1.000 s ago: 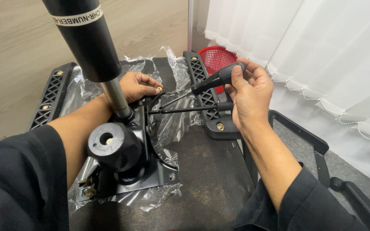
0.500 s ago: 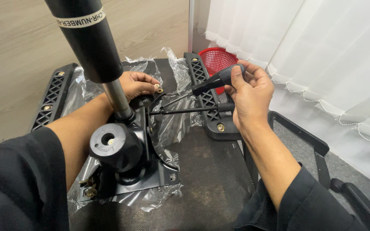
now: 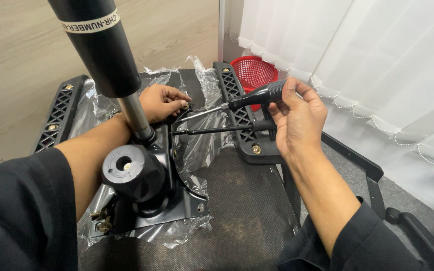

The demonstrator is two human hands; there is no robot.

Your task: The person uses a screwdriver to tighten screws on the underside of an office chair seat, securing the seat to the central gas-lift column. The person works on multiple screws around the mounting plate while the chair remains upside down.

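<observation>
Black-handled screwdriver (image 3: 249, 99) sits gripped in the person's right hand (image 3: 297, 118), its shaft angled down towards the metal chair mechanism (image 3: 169, 165). The left hand (image 3: 163, 102) presses down on the plate's far edge, fingers curled. Crinkled plastic wrap (image 3: 204, 145) lies beneath, a red basket (image 3: 253, 73) behind.

Bright, even daylight comes through the white curtain (image 3: 377, 65) at 2 o'clock; plastic wrap (image 3: 202, 145) shows glare; shadows soft, focus sharp throughout.
</observation>
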